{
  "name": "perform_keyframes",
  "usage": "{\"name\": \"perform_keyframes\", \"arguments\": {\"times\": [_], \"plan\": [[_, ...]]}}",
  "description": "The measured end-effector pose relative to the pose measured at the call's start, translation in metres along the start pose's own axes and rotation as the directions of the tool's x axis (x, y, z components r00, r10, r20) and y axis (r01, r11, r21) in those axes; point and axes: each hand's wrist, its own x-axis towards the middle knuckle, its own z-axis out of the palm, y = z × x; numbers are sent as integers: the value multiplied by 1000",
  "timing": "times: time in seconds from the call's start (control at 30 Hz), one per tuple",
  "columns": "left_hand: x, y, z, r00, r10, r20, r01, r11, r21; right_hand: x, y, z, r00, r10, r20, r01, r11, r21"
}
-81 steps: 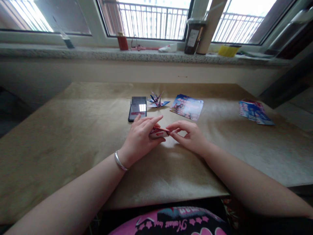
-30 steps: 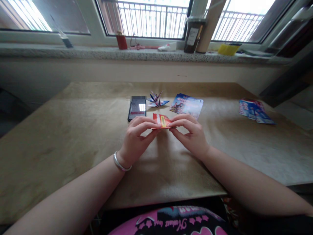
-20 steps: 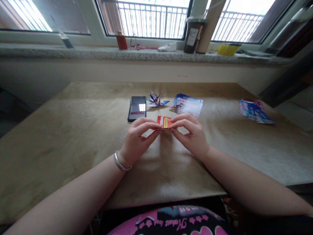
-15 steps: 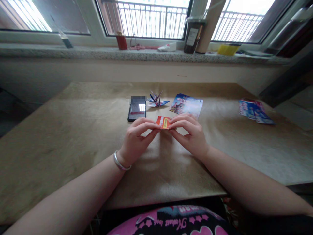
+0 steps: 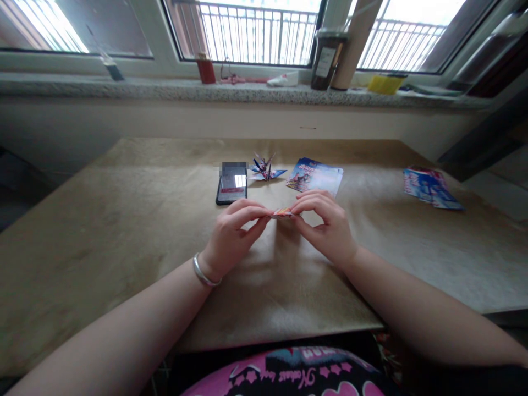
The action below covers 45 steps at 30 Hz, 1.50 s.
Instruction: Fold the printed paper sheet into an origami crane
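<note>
Pinching folded paper (image 5: 282, 214) between fingertips, left hand (image 5: 233, 228) and right hand (image 5: 330, 225) at opposite ends

I have the folded paper (image 5: 282, 214) pinched at its ends by the left hand (image 5: 235, 228) and right hand (image 5: 329, 223), over the middle of the table (image 5: 124, 231). Beyond the left hand I see the phone (image 5: 231, 191); right of it, the paper crane (image 5: 266, 170), then stacked sheets (image 5: 315, 176). More cards (image 5: 431, 190) lie far right. A bangle (image 5: 203, 272) circles the left wrist.
</note>
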Motion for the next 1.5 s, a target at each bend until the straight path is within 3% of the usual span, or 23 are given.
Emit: {"name": "perform_keyframes", "arguments": {"times": [0.2,0.3,0.6,0.83,1.03,1.27,1.5], "plan": [[1,0,0,994,92,61,-102,979,179,0,-2,1,996,-53,77,54,998,-17],[0,-1,1,988,133,79,-147,970,194,-1,-3,3,992,-83,94,85,996,-22],[-2,2,2,995,81,59,-87,990,113,-1,-2,4,995,-47,93,42,997,59],[-2,1,1,985,112,129,-134,975,179,0,-5,5,988,-106,112,105,994,12],[-1,1,1,988,114,108,-133,974,185,-1,-4,5,987,-90,131,88,996,21],[0,5,0,970,104,221,-171,935,312,0,-3,6,978,-125,165,126,992,7],[2,7,-1,961,119,251,-208,906,368,1,-6,7,977,-134,163,132,991,24]]}}
